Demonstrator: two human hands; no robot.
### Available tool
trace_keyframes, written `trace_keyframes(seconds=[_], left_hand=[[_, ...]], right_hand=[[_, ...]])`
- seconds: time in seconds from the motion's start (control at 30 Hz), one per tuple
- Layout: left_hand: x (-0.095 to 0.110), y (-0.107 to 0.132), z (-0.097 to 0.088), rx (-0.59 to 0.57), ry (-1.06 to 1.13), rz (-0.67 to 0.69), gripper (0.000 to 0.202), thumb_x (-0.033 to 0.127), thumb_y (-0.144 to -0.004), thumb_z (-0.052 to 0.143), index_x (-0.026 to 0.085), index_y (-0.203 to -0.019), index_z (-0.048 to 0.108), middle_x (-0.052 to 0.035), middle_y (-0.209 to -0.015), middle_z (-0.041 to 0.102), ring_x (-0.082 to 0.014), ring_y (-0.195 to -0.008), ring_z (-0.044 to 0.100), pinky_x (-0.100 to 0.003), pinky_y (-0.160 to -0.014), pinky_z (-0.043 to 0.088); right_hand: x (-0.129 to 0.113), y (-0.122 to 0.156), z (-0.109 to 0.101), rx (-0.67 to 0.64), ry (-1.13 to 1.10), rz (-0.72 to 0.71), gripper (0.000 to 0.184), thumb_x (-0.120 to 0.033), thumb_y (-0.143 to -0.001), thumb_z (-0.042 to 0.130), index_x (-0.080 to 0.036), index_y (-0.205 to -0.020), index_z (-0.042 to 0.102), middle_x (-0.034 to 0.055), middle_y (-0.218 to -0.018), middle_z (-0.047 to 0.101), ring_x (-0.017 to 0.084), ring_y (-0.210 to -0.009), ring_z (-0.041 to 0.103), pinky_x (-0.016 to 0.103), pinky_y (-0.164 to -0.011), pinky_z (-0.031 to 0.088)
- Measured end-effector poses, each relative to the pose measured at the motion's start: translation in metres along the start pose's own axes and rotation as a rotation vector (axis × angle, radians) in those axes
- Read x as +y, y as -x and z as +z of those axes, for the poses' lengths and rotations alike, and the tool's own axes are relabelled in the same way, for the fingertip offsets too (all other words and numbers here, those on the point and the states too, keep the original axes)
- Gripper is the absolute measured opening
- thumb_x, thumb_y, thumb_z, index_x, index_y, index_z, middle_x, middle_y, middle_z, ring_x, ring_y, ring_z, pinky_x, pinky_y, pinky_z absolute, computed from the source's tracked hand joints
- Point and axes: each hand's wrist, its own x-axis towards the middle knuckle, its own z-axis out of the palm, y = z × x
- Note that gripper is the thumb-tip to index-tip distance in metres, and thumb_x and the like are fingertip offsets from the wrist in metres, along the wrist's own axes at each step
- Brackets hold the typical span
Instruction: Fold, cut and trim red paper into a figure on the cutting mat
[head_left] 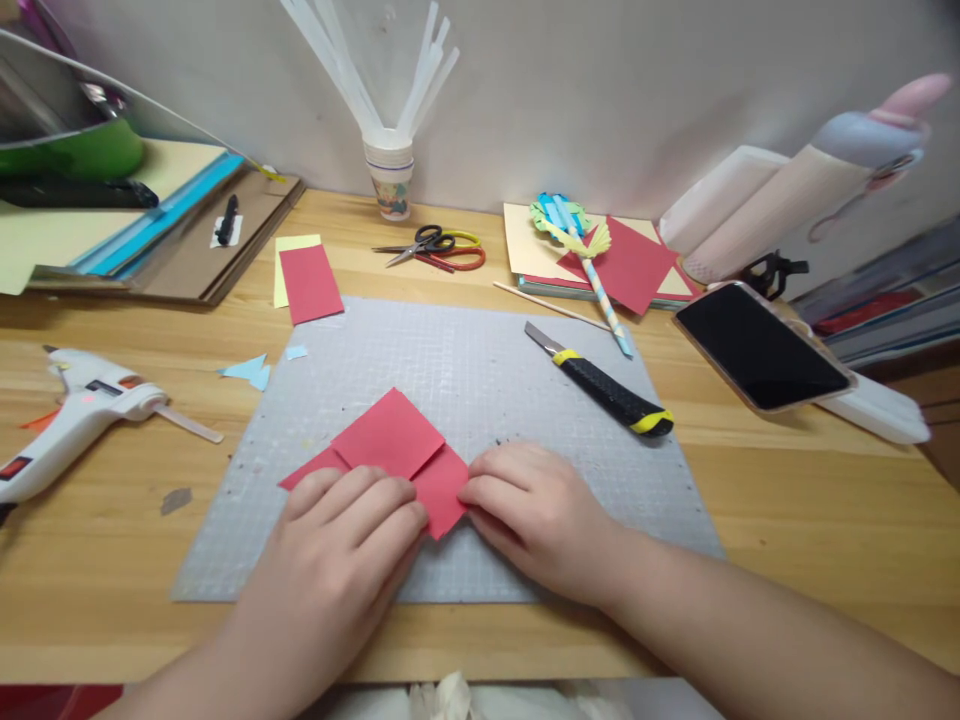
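A folded sheet of red paper (pixel 397 437) lies on the grey cutting mat (pixel 240 560), with one corner pointing away from me and a flap edge across its middle. My left hand (pixel 352 550) rests over its near left part, fingers closed together at the paper; the thumb is hidden. At the paper's right corner, my right hand (pixel 532 510) has its fingertips pinched on the edge. A black and yellow utility knife (pixel 611 390) lies on the mat beyond my right hand, its blade pointing to the back left.
At left sit a white glue gun (pixel 90 405) and blue paper scraps (pixel 251 371). Scissors (pixel 427 247), a paper cup (pixel 391 185) with clear sticks, and red paper (pixel 311 283) are behind the mat. A paper flower (pixel 577 240) lies back right, near a phone (pixel 761 345).
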Motion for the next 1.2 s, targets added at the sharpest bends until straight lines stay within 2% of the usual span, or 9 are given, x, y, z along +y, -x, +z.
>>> trace_keyframes(seconds=[0.1, 0.2, 0.4, 0.6, 0.77, 0.9, 1.03, 1.2], left_hand=[[-0.003, 0.007, -0.001, -0.009, -0.015, 0.048, 0.02, 0.013, -0.095, 0.043, 0.02, -0.091, 0.062, -0.0017, -0.093, 0.07, -0.0188, -0.084, 0.057, -0.035, -0.079, 0.034], [-0.004, 0.01, -0.002, -0.048, 0.001, 0.066, 0.023, 0.014, -0.096, 0.042, 0.02, -0.09, 0.063, -0.0003, -0.091, 0.07, -0.0181, -0.081, 0.057, -0.034, -0.079, 0.033], [0.001, 0.003, -0.002, -0.079, 0.089, -0.092, 0.022, 0.025, -0.094, 0.05, 0.022, -0.077, 0.064, 0.0002, -0.081, 0.066, -0.0191, -0.076, 0.054, -0.035, -0.073, 0.031], [0.0, -0.005, -0.001, -0.205, 0.078, -0.229, 0.024, 0.029, -0.092, 0.05, 0.021, -0.073, 0.061, -0.0003, -0.074, 0.062, -0.0214, -0.073, 0.053, -0.038, -0.072, 0.03], [-0.001, -0.012, 0.002, -0.247, 0.005, -0.241, 0.023, 0.031, -0.091, 0.049, 0.021, -0.072, 0.057, -0.0009, -0.069, 0.06, -0.0248, -0.07, 0.054, -0.04, -0.07, 0.03], [-0.002, -0.017, 0.004, -0.242, -0.024, -0.201, 0.023, 0.027, -0.091, 0.047, 0.022, -0.069, 0.053, 0.0004, -0.064, 0.058, -0.0234, -0.065, 0.053, -0.038, -0.067, 0.028], [-0.003, -0.018, 0.005, -0.204, -0.034, -0.183, 0.024, 0.025, -0.091, 0.046, 0.022, -0.068, 0.051, 0.0009, -0.063, 0.056, -0.0224, -0.064, 0.051, -0.037, -0.066, 0.027], [-0.005, -0.016, 0.007, -0.199, -0.022, -0.178, 0.023, 0.027, -0.09, 0.048, 0.023, -0.068, 0.051, 0.0011, -0.063, 0.056, -0.0229, -0.064, 0.051, -0.037, -0.066, 0.027]], right_hand=[[-0.004, -0.001, -0.003, -0.066, -0.031, -0.026, 0.022, -0.025, -0.098, 0.047, -0.015, -0.096, 0.067, 0.0087, -0.093, 0.068, 0.02, -0.082, 0.056, 0.035, -0.074, 0.043], [-0.004, -0.001, -0.01, -0.167, -0.053, -0.049, 0.022, -0.024, -0.098, 0.048, -0.015, -0.104, 0.067, 0.0088, -0.099, 0.066, 0.021, -0.086, 0.055, 0.036, -0.077, 0.043], [0.003, 0.0, -0.023, -0.283, -0.08, -0.045, 0.027, -0.019, -0.099, 0.044, -0.016, -0.114, 0.065, 0.0096, -0.108, 0.066, 0.021, -0.095, 0.055, 0.038, -0.083, 0.042], [0.006, -0.001, -0.028, -0.272, -0.086, -0.063, 0.026, -0.017, -0.098, 0.044, -0.015, -0.114, 0.065, 0.0096, -0.106, 0.067, 0.02, -0.097, 0.057, 0.038, -0.084, 0.044], [0.005, 0.004, -0.028, -0.232, -0.033, -0.115, 0.027, -0.012, -0.095, 0.046, -0.013, -0.116, 0.064, 0.0107, -0.109, 0.069, 0.02, -0.094, 0.06, 0.037, -0.083, 0.045], [0.002, 0.011, -0.027, -0.185, 0.084, -0.16, 0.025, -0.01, -0.093, 0.049, -0.012, -0.111, 0.066, 0.011, -0.11, 0.07, 0.021, -0.094, 0.062, 0.038, -0.084, 0.045], [-0.004, 0.013, -0.031, -0.199, 0.163, -0.17, 0.025, -0.01, -0.089, 0.051, -0.012, -0.107, 0.068, 0.0077, -0.112, 0.071, 0.021, -0.095, 0.062, 0.036, -0.086, 0.045], [-0.014, 0.01, -0.031, -0.254, 0.303, -0.139, 0.03, -0.022, -0.089, 0.053, -0.016, -0.115, 0.066, 0.0045, -0.11, 0.071, 0.021, -0.098, 0.061, 0.035, -0.081, 0.045]])
